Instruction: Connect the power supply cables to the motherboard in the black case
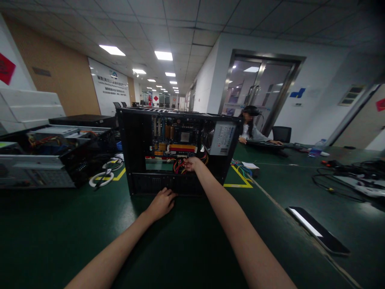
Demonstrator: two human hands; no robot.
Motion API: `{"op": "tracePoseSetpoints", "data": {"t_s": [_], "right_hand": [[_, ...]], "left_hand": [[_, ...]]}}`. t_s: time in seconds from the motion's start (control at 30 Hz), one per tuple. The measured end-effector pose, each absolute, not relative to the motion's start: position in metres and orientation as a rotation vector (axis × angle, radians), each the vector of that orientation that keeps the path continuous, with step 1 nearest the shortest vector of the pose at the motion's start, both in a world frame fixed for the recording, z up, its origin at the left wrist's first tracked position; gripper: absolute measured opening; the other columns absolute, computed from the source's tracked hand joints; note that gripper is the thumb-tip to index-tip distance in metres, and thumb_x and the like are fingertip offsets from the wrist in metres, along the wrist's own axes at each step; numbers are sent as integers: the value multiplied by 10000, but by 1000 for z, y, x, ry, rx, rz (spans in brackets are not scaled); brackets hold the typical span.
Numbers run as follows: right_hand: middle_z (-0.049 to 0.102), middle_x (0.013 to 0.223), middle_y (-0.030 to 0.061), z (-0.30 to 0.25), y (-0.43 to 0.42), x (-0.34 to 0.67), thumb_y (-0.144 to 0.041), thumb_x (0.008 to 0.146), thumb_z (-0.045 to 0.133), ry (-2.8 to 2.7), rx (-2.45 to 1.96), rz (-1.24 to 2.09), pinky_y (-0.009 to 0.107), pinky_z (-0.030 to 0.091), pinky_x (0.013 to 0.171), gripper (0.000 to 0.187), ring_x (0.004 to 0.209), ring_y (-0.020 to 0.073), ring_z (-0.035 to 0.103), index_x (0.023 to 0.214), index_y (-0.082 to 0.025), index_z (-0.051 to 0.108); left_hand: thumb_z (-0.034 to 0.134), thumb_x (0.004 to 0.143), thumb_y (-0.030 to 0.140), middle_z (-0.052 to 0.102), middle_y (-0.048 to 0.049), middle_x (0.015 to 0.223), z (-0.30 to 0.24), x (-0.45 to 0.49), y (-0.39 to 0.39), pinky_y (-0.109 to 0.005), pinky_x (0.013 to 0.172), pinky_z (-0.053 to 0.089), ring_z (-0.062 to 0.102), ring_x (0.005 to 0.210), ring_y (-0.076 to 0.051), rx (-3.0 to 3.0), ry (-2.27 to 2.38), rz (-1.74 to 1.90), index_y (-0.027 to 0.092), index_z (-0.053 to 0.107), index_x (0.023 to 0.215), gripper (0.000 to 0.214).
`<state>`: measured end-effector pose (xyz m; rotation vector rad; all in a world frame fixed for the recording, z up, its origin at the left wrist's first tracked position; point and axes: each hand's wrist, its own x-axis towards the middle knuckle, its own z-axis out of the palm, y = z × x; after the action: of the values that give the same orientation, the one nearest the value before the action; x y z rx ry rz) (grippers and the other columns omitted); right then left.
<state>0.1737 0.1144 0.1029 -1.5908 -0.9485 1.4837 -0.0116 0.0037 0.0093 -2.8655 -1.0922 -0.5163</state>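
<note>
A black computer case (177,184) stands upright before me, its open side facing me. My right hand (191,163) reaches inside, fingers closed on a bundle of red, yellow and black power cables (179,166). The exact cable in the pinch cannot be made out. Above that hand is the motherboard (185,137), with yellow and red memory slots (181,148). A silver power supply (222,138) fills the upper right corner. At the case's lower edge lies my left hand (162,203), open, its fingers touching the lower panel or table edge of it.
Another opened computer case (36,168) lies at left, beside a coiled white cable (101,179). Yellow tape (239,185) marks the green table. On the right are a phone (319,230), a bottle (318,147) and black cables (326,180). A person (251,128) sits across the table.
</note>
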Motion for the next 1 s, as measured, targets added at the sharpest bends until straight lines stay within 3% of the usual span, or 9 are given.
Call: {"op": "tracePoseSetpoints", "data": {"t_s": [0.3,0.53,0.73,1.0], "right_hand": [[417,511,-51,105,108,172,-123,845,399,-715,-1537,1517,139,357,441,197,400,34,445,652,-152,375],[428,527,-39,103,111,172,-110,846,358,-774,-1560,1476,159,386,471,188,418,43,470,669,-148,407],[422,509,-33,101,113,173,-166,826,426,-921,-1565,1390,186,387,454,133,425,71,470,698,-157,461],[416,505,-43,103,110,171,-93,830,362,-798,-1529,1413,173,392,454,146,399,52,446,737,-162,451]], "left_hand": [[464,798,156,528,-54,933,10,-11,2,-322,819,374,454,898,-194,-2862,-1107,-511,195,511,1086,295],[458,800,159,525,-59,934,12,-10,1,-323,829,372,455,908,-194,-2860,-1112,-501,196,510,1097,303],[456,797,160,525,-59,939,13,-10,0,-318,807,380,452,894,-196,-2857,-1110,-501,191,514,1087,298],[454,801,160,519,-58,936,7,-11,3,-323,821,371,452,888,-191,-2848,-1081,-528,188,507,1088,293]]}}
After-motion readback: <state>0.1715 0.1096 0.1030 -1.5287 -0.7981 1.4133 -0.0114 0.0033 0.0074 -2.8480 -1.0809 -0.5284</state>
